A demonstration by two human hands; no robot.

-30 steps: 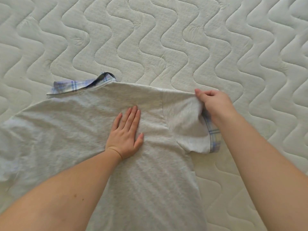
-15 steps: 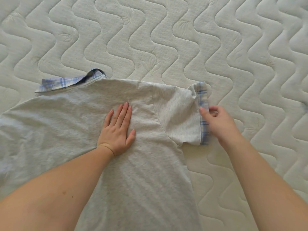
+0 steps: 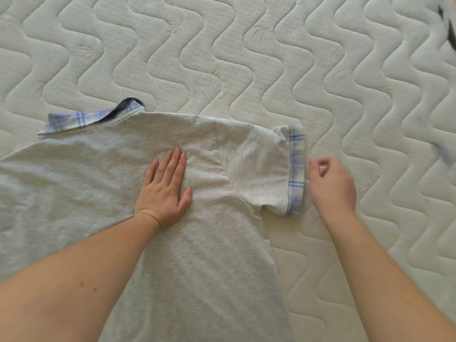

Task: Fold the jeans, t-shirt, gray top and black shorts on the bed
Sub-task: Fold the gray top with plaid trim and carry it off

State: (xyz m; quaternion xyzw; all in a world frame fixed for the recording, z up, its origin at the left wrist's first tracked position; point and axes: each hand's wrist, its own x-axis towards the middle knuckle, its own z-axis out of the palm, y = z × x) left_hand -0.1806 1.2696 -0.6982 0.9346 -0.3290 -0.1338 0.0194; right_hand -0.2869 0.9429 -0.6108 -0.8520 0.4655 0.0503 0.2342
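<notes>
Comparing with half a second ago: the right hand (image 3: 332, 186) has let go of the plaid cuff (image 3: 296, 169) of the right sleeve and now sits just to the right of it, apart from the fabric. The sleeve (image 3: 256, 169), which a second ago was lifted and folded in over the body, now lies flat and spread out to the right on the mattress (image 3: 222, 58). The left hand (image 3: 165, 188) has not shifted on the cloth.

Right hand: fingers loosely curled, thumb and forefinger bent toward each other with a gap between them, holding nothing. Slight blur on the fingertips, so contact with the mattress cannot be judged.

Left hand: open flat, fingers straight and close together, palm down, pressing on the gray top (image 3: 123, 193) near the middle of its chest area, fingertips pointing toward the far side.

Gray top: lies flat on the quilted mattress, neckline toward the far side, hem running off the near edge of view. Its plaid collar (image 3: 81, 119) shows at the far left. The body extends left out of view. The right sleeve lies between the two hands, its cuff edge just beside the right hand.

A dark blurred object (image 3: 446, 16) shows at the far right corner; cannot identify it.
</notes>
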